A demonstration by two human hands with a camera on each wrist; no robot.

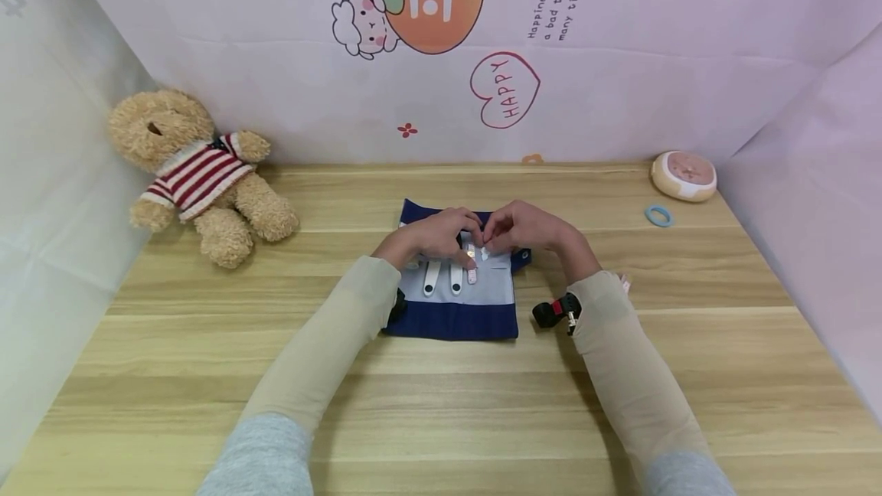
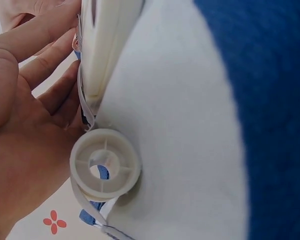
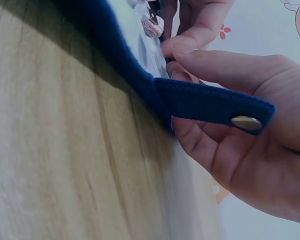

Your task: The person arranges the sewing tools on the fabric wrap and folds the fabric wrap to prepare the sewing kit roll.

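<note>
A navy cloth pouch (image 1: 451,320) with a pale grey inner panel lies unfolded on the table. Two white-handled tools (image 1: 432,279) and a narrow pale strip (image 1: 472,275) sit in its pockets. My left hand (image 1: 437,234) reaches over the panel, its fingers mostly straight and the thumb near the strip. In the left wrist view, a white spool (image 2: 105,165) stands by the panel. My right hand (image 1: 520,226) pinches a small white piece (image 1: 485,253) over the panel, fingertips close to the left hand's. Beside the right fingers, a navy strap (image 3: 205,102) carries a metal snap.
A teddy bear (image 1: 200,167) in a striped shirt leans at the back left. At the back right are a beige rounded object (image 1: 684,175) and a light blue ring (image 1: 659,216). A patterned white cloth (image 1: 599,98) hangs behind the wooden table (image 1: 441,419).
</note>
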